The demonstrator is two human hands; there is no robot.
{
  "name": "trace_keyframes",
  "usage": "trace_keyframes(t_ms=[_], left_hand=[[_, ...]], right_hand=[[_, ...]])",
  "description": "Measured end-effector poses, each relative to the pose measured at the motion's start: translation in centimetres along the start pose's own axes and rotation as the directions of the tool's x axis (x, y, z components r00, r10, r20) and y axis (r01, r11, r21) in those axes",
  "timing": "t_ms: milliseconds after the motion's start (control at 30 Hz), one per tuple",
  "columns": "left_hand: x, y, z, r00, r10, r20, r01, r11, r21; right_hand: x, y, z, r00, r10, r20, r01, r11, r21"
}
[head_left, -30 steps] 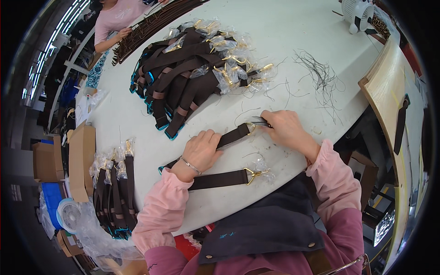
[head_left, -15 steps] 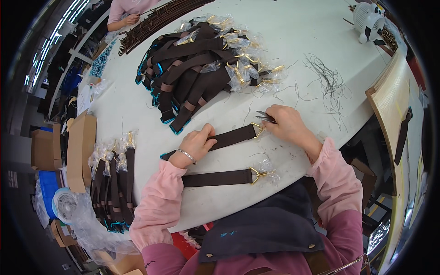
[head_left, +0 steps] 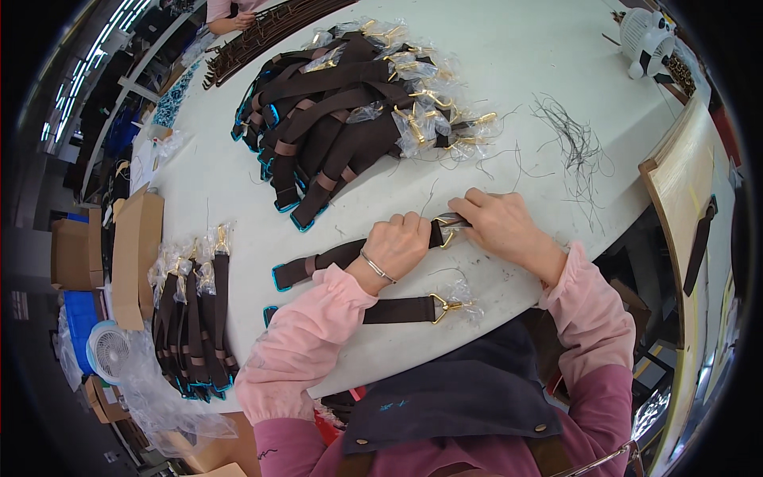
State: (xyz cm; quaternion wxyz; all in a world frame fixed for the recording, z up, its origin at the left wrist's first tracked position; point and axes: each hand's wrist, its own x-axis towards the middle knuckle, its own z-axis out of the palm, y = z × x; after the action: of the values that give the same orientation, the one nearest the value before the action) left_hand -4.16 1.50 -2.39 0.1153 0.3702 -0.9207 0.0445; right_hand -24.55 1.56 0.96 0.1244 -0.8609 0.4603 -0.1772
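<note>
A dark brown webbing strap [head_left: 338, 256] lies across the white table before me, a blue-wrapped buckle at its left end and a gold metal clasp at its right. My left hand [head_left: 400, 248] is closed over the strap close to the clasp. In my right hand [head_left: 505, 226] is a small pair of dark thread snips [head_left: 453, 220], its blades at the strap's clasp end. What the blades touch is hidden by my fingers. Nearer to me lies a second strap [head_left: 401, 311], its gold clasp partly in clear plastic, my left forearm crossing over it.
A big heap of straps [head_left: 342, 111] lies farther back, with a smaller stack [head_left: 195, 318] at the left. Loose threads [head_left: 576, 143] are scattered at the right. A white fan [head_left: 640, 44] stands far right; cardboard boxes [head_left: 137, 258] line the left edge. Another person's hand [head_left: 234, 22] is top left.
My left hand has slid right along the strap to its clasp end. The snips in my right hand have come down and in against that end.
</note>
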Motion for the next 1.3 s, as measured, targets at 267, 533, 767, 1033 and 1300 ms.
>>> trace_keyframes(t_ms=[267,533,767,1033,1300], left_hand=[[0.1,-1.0,-0.2,0.966,-0.257,-0.009,0.208,0.802,-0.560],[0.4,-1.2,-0.6,0.933,-0.335,0.129,0.334,0.677,-0.656],[0.6,-1.7,-0.3,0.912,-0.339,0.230,0.401,0.626,-0.669],[1.7,-2.0,-1.8,0.790,-0.358,0.498,0.613,0.449,-0.650],[1.8,-2.1,-1.8,0.742,-0.328,0.585,0.670,0.371,-0.643]], right_hand=[[4.4,1.1,-2.5,0.905,-0.012,0.425,-0.040,0.993,0.112],[5.9,2.5,-1.0,0.855,-0.199,0.479,0.063,0.956,0.285],[5.5,2.8,-0.6,0.885,-0.222,0.409,0.086,0.942,0.325],[5.8,2.7,-0.6,0.863,-0.233,0.448,0.125,0.958,0.257],[5.7,2.8,-0.2,0.872,-0.239,0.427,0.123,0.951,0.282]])
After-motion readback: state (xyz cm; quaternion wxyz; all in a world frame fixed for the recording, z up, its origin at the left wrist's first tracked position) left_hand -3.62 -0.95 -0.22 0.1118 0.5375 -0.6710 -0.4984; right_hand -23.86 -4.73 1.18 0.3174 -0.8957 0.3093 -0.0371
